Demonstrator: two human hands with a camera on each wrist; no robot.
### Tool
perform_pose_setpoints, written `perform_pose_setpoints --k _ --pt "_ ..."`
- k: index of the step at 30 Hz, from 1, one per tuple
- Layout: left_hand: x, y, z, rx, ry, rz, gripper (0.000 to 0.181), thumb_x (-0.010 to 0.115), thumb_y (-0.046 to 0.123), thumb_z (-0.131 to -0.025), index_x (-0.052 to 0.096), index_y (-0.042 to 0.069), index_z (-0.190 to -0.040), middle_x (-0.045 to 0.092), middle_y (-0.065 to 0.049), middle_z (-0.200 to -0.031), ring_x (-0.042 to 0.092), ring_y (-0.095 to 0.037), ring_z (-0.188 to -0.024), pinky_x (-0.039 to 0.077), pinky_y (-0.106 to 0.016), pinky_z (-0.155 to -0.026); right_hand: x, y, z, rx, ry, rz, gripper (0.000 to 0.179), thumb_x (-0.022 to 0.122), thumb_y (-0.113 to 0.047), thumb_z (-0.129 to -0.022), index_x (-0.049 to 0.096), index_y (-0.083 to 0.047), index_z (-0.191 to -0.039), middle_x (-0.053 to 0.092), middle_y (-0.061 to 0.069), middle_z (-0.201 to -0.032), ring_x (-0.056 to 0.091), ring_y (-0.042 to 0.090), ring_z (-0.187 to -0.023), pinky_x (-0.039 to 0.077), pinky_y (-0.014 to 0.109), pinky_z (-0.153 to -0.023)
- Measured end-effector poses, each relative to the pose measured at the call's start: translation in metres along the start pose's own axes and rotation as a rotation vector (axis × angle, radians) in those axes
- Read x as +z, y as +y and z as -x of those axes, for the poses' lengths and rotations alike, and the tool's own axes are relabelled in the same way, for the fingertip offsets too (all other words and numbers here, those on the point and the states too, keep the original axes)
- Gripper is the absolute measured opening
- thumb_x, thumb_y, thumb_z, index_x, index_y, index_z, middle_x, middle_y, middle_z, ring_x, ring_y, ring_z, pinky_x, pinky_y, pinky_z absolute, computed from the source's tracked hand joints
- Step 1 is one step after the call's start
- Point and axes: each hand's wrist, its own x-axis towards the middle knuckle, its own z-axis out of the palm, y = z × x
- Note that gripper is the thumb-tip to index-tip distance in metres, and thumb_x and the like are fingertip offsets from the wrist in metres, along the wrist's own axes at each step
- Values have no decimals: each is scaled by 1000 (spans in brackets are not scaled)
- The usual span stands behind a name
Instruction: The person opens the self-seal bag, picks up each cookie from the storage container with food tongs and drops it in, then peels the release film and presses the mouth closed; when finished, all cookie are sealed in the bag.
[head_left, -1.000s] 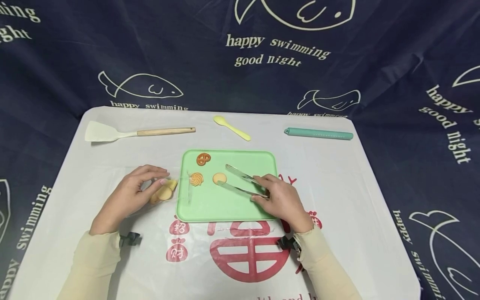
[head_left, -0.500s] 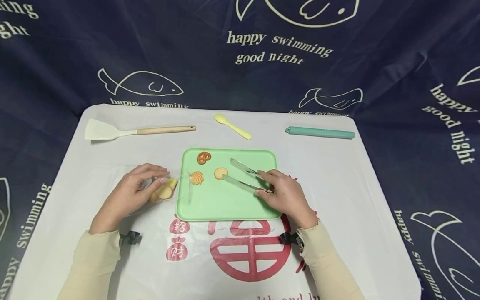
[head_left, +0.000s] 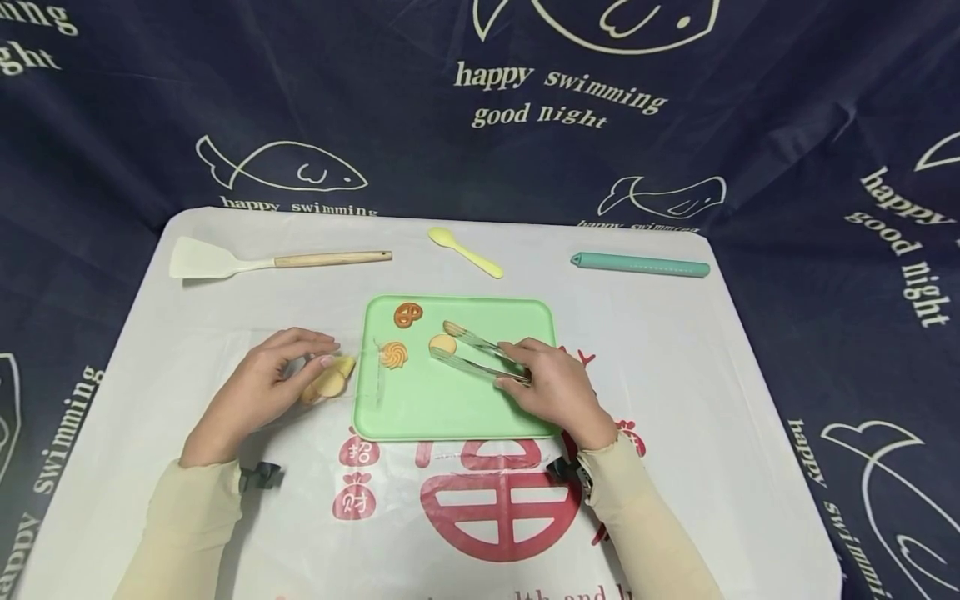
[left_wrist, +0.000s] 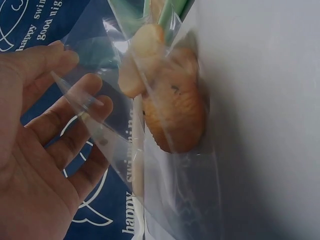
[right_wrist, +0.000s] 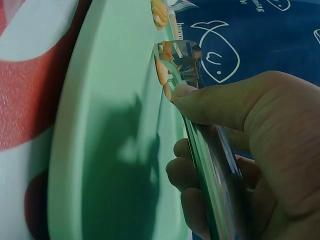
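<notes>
- In the head view, the right hand (head_left: 553,385) is grasping metal tongs (head_left: 483,367) over the green tray (head_left: 450,417), probably gripping well behind the tips to leave both arms free to flex.
- There, the parted arms are straddling the round cookie (head_left: 442,343) on the tray, seemingly to bring a tip to either side of it.
- The tongs' long axis is running aslant, the tips pointing left and slightly away from the person.
- The left hand (head_left: 262,379) is lying bent-fingered just left of the tray.
- In the left wrist view, its thumb and fingers are standing apart around the edge of a clear bag (left_wrist: 185,200) containing cookies (left_wrist: 175,112), perhaps steadying it; whether any fingertip is pinching the film cannot be told.
- In the right wrist view, the thumb is pressing one side of the tongs, fingers curling opposite; the tips are pointing towards the top, beside the cookie.
</notes>
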Motion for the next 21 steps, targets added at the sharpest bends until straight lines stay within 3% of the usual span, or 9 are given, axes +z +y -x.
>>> perform_pose_setpoints --k 5,9,16,21 --pt "0 -1 1 4 6 -5 19 72 17 -97 77 9 -114 66 5 -120 59 -18 -118 44 -38 -103 1 -1 0 -6 -3 17 48 82 -30 -88 70 -13 -131 70 0 -108 49 11 -64 42 30 -51" --pt "0 -2 1 4 7 -2 20 72 18 -98 77 8 -114 66 5 -120 59 -19 -118 45 -42 -103 1 0 2 -11 1 13 48 81 -29 -89 69 -12 -132 70 1 -108 50 12 -66 42 31 -53" --pt "0 -3 0 0 8 1 20 72 18 -98 76 8 -115 66 4 -120 59 -20 -118 45 -45 -103 -1 -2 3 -14 19 -51 49 83 -29 -88 70 -12 -131 71 1 -107 55 13 -72 47 32 -57" --pt "0 -3 0 7 13 -1 19 73 14 -97 76 8 -114 66 4 -120 59 -20 -118 45 -44 -103 2 -16 -2 -68 9 -106 49 83 -29 -87 69 -12 -131 71 -1 -107 56 11 -73 49 31 -60"
